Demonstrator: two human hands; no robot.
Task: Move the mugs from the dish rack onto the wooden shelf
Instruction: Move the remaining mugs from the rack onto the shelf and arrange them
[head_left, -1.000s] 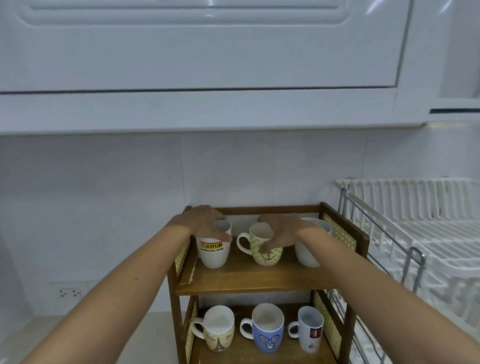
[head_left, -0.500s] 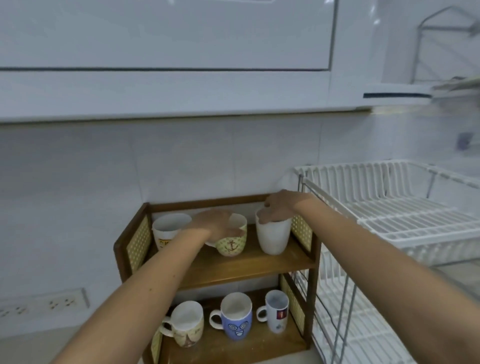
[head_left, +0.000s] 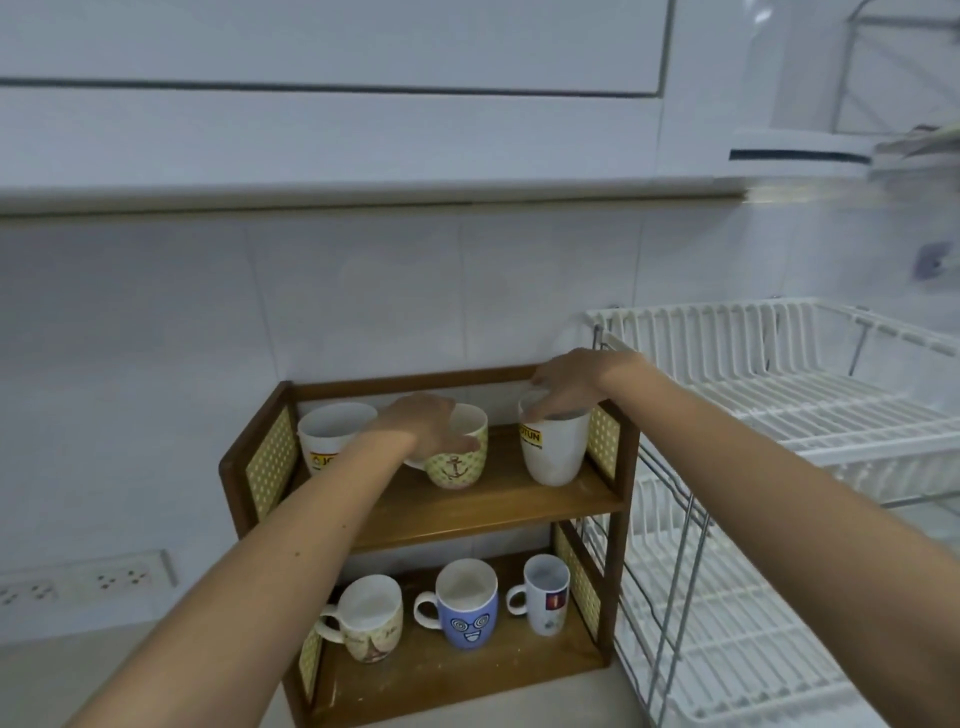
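The two-tier wooden shelf (head_left: 488, 506) stands against the tiled wall. Its top tier holds three mugs. A white Jotun mug (head_left: 332, 434) is at the left. My left hand (head_left: 423, 423) grips the rim of the green anchor mug (head_left: 460, 465) in the middle. My right hand (head_left: 569, 382) holds the rim of a second white Jotun mug (head_left: 553, 452) at the right. The bottom tier carries a cream mug (head_left: 369, 621), a blue face mug (head_left: 467, 605) and a small white mug (head_left: 545, 592). The white dish rack (head_left: 779, 415) beside the shelf shows no mugs.
A white wall cabinet (head_left: 332, 104) hangs overhead. Power sockets (head_left: 78, 577) run along the wall at lower left. The counter (head_left: 78, 680) lies in front of the shelf, and the rack's lower tier (head_left: 727, 649) reaches down at the right.
The view has swung right. My left hand moved from the left Jotun mug to the anchor mug; my right hand moved from the anchor mug to the right white mug, which turned slightly.
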